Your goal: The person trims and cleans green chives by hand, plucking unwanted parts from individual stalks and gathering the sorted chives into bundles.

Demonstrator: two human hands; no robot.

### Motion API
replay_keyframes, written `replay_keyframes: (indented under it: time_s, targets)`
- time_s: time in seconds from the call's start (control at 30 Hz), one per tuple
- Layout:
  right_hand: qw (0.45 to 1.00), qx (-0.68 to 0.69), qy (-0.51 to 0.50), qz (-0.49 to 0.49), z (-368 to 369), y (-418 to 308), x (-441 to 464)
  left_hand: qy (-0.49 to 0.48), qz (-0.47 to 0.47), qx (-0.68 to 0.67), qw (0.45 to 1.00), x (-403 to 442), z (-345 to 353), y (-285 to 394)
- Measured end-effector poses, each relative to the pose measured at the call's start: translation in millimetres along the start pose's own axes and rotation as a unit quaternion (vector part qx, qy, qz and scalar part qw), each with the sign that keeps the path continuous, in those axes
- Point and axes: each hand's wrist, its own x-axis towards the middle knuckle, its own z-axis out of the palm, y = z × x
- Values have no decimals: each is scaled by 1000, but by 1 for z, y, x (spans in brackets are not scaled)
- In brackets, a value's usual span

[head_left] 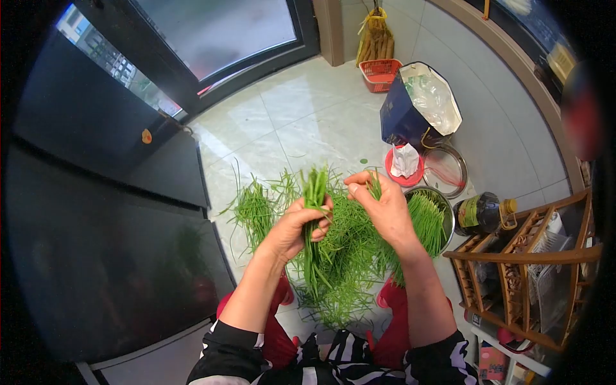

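Note:
A bunch of long green stalks [314, 188] stands upright in my left hand [301, 224], whose fingers wrap round it. My right hand [385, 208] is raised a little to the right, apart from the bunch, with a few green blades between its thumb and fingers. Below both hands a loose heap of green stalks [350, 240] covers part of the tiled floor. A smaller pile [253, 208] lies to its left. Beside my right forearm, a round metal bowl [451, 221] holds neatly laid green stalks [425, 221].
At the right are an oil bottle [478, 213] and a wooden rack [513, 256]. Farther back stand a red bowl [390, 168], a blue bin [398, 119] and a red basket [378, 80]. A dark cabinet [109, 244] borders the left side.

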Motion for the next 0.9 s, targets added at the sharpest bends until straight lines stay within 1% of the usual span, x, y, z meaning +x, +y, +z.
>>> replay_keyframes:
  time_s: [0.03, 0.1, 0.23, 0.3, 0.33, 0.4, 0.43, 0.47, 0.53, 0.63, 0.7, 0.83, 0.9]
  targets:
    - [1000, 0, 0, 1, 3, 0, 0, 0, -1, 0, 1000, 1, 2, -4]
    - [999, 2, 31, -27, 7, -1, 0, -4, -18, 62, 998, 4, 3, -11]
    - [1000, 11, 25, 8, 9, 5, 1, -6, -6, 89, 996, 2, 10, -11]
    - [998, 8, 56, 2, 9, 9, 2, -12, 14, 104, 994, 2, 9, -10]
    - [998, 8, 56, 2, 8, 9, 2, -11, 14, 104, 994, 3, 10, -10]
    - [998, -6, 65, 5, 8, 8, 1, 62, 39, 52, 996, 4, 11, -10]
    - [998, -7, 64, 5, 8, 7, 1, 78, 47, 31, 995, 6, 5, -13]
    - [998, -19, 66, 5, 9, 7, 0, 79, 48, 31, 995, 5, 4, -12]
    - [997, -31, 67, 5, 10, 6, 0, 76, 77, 47, 993, 5, 6, -8]
    - [997, -39, 72, 4, 11, 5, 0, 99, 84, 35, 991, 4, 9, -8]
    - [997, -49, 66, -10, 10, 3, 1, 95, 90, 37, 991, 3, 9, -9]
    - [999, -34, 36, 6, 13, 6, 0, 78, 97, 26, 992, 4, 8, -12]
    - [998, -26, 46, -15, 16, 1, -2, 96, 101, 12, 990, 4, 8, -13]
